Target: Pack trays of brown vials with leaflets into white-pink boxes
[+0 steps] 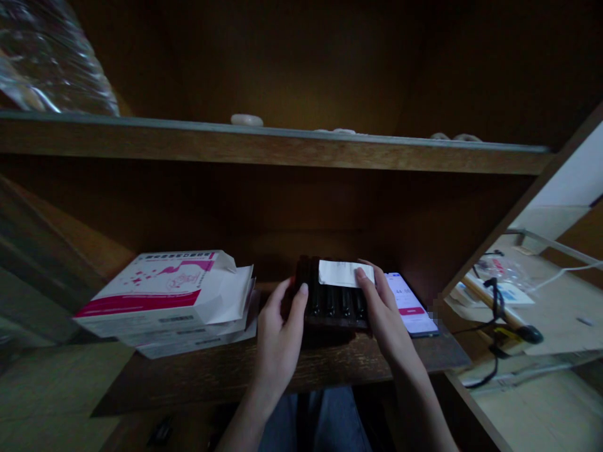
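In the middle of the head view, a dark tray holds several slim, glossy dark vials side by side. A small white paper slip lies across their upper part. My left hand grips the tray's left side, thumb on top. My right hand holds the right side, its thumb pressing on the slip. Fingers under the tray are hidden. White and pink cardboard boxes are stacked left of my left hand, the top one with open end flaps.
A lit phone lies right of my right hand on the worn wooden board. Above runs a shelf edge with a pale ring-like object on it. Clear plastic wrapping is at upper left. A pole with black cord stands right.
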A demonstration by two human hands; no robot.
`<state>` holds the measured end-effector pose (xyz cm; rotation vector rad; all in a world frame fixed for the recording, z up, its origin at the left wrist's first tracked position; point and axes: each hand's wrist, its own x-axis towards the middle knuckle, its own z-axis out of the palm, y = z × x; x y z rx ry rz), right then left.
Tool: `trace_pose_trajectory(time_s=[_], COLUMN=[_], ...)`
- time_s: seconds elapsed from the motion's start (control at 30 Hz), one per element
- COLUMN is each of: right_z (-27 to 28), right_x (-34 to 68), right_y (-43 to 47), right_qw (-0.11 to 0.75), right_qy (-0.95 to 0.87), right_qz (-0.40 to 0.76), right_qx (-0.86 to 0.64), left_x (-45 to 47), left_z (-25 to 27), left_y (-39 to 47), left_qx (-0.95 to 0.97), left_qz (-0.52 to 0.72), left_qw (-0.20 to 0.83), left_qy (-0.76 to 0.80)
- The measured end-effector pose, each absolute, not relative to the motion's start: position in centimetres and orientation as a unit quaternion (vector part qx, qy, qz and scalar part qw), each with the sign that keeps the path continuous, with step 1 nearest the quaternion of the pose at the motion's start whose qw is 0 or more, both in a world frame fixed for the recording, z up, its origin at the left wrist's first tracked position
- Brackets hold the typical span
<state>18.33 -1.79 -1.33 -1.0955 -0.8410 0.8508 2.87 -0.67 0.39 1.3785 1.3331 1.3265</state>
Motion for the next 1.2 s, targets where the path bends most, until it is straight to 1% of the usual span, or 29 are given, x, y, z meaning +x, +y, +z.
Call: trace_pose_trajectory(time_s=[0.07,0.13,0.23,0.3,0.43,0.5,0.8,0.9,0.97,1.07,1.2], right_z=[-0.9,-0.6,-0.3,-0.1,0.2,0.1,-0.1,0.2,0.2,-0.4,-2.1], right_x=[18.2,17.9,17.6,17.7,18.3,18.7,21.3,23.3,25.0,27.2,28.5], right_y=[-1.5,-1.1,-0.8,-0.7,-0.3,0.0,0.5,0.6,0.9,1.3,1.7], right_qw=[0.675,0.673,0.652,0.609,0.498,0.471,0.531,0.543,0.547,0.494,0.374], right_qy=[-0.388,-0.402,-0.435,-0.471,-0.532,-0.552,-0.587,-0.585,-0.593,-0.638,-0.68], right_qz=[0.347,0.333,0.316,0.292,0.195,0.169,0.245,0.241,0.212,0.166,0.175], right_qx=[-0.523,-0.523,-0.535,-0.568,-0.656,-0.667,-0.56,-0.552,-0.551,-0.567,-0.605], left_x=[2.9,2.9,2.8,2.6,2.2,2.1,2.0,2.1,2.2,2.3,2.5], left_z=[0.1,-0.2,-0.7,-0.8,-0.7,-0.6,-1.2,-1.4,-1.5,-1.5,-1.7], left_y=[-0.6,-0.5,-0.4,-0.4,-0.5,-0.4,-0.4,-0.6,-0.7,-0.9,-1.2], left_qx=[0.547,0.553,0.533,0.509,0.489,0.491,0.544,0.548,0.544,0.529,0.523], left_qz=[0.529,0.528,0.527,0.524,0.495,0.475,0.476,0.477,0.472,0.456,0.441], left_qw=[0.373,0.354,0.363,0.39,0.425,0.432,0.374,0.367,0.369,0.385,0.425], left_qy=[0.531,0.539,0.553,0.561,0.579,0.588,0.581,0.58,0.588,0.604,0.593])
